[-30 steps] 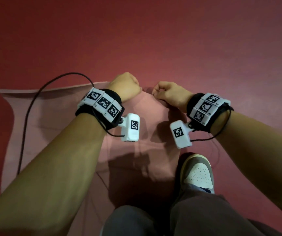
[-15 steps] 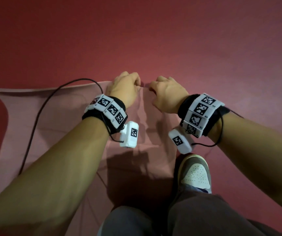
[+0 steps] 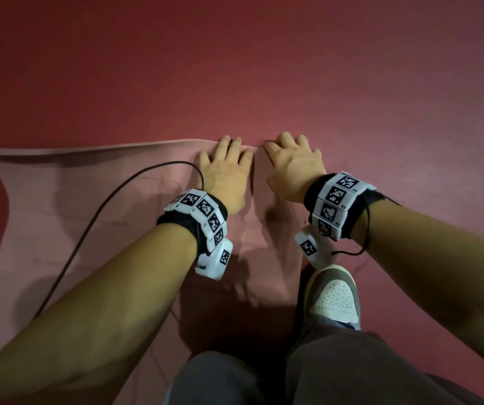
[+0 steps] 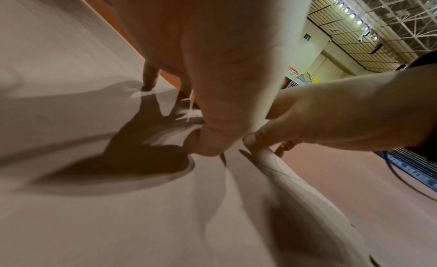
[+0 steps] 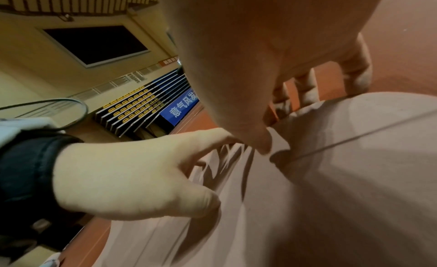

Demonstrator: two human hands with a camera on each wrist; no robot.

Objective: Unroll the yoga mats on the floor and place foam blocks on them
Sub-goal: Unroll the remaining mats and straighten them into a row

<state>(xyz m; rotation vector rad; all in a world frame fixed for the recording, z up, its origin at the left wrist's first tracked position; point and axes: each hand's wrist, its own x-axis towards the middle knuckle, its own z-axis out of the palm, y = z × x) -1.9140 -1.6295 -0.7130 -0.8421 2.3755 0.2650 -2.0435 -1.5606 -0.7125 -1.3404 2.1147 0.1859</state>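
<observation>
A pink yoga mat (image 3: 74,214) lies spread on the red floor, its far edge running left to right. Both hands are at that edge near its right end, side by side. My left hand (image 3: 226,168) presses the mat with straight, spread fingers and its thumb (image 4: 205,140); the fabric wrinkles under it. My right hand (image 3: 293,165) reaches over the edge. Its thumb (image 5: 262,146) sits on top and its fingers (image 5: 307,91) curl down behind the raised edge of the mat (image 5: 354,177). No foam block is in view.
My right shoe (image 3: 334,299) stands on the floor just off the mat's right side, with my knees below it. A black cable (image 3: 89,229) loops across the mat from my left wrist. Red floor (image 3: 264,68) stretches ahead.
Both hands were fists gripping the mat's edge and have moved forward. The left has flattened onto the mat, and the edge now lies lower and farther out.
</observation>
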